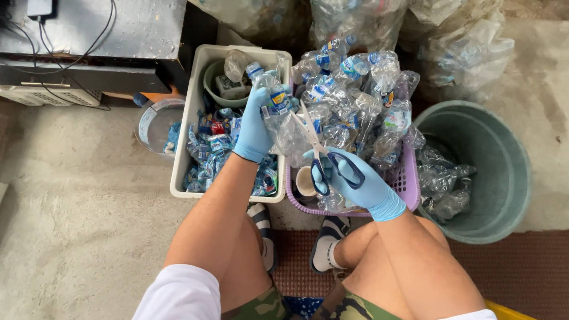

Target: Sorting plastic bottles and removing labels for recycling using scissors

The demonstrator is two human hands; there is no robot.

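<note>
Left hand: gloved grip clamped on a clear plastic bottle above the white bin.
Right hand: grip closed around scissors over the purple basket.

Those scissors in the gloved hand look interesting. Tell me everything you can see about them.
The scissors have dark blue looped handles and long, pale metal blades. The right hand, in a light blue glove, grips them with fingers through the loops. The blades stand open and point up and left, toward the clear plastic bottle that the gloved left hand holds. The tips lie close to that bottle; whether they touch it cannot be told. They hang above the purple basket.
</note>
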